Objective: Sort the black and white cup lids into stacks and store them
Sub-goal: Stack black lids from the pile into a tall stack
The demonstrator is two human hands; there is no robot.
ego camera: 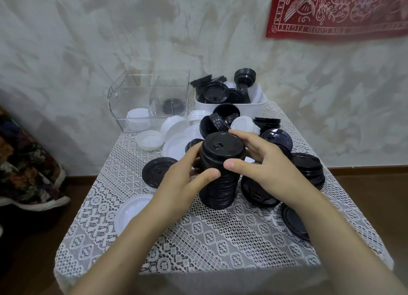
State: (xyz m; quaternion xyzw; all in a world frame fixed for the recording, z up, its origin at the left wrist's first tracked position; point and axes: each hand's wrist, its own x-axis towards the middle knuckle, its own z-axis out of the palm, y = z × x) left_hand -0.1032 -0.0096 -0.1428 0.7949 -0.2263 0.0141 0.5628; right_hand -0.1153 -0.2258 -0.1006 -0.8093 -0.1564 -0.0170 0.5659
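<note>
A tall stack of black lids (220,173) stands upright in the middle of the table. My left hand (187,175) grips its left side with the thumb across the front. My right hand (258,160) grips the right side near the top, fingers over the rim. Loose black lids (306,164) lie to the right and behind, and one black lid (157,171) lies to the left. White lids (174,129) lie behind the stack, and one white lid (132,211) sits by my left forearm.
A clear bin (123,96) at the back left holds a short white stack and a black stack. A white tub (229,108) at the back holds more black lids. The lace cloth (209,239) covers a small table against the wall.
</note>
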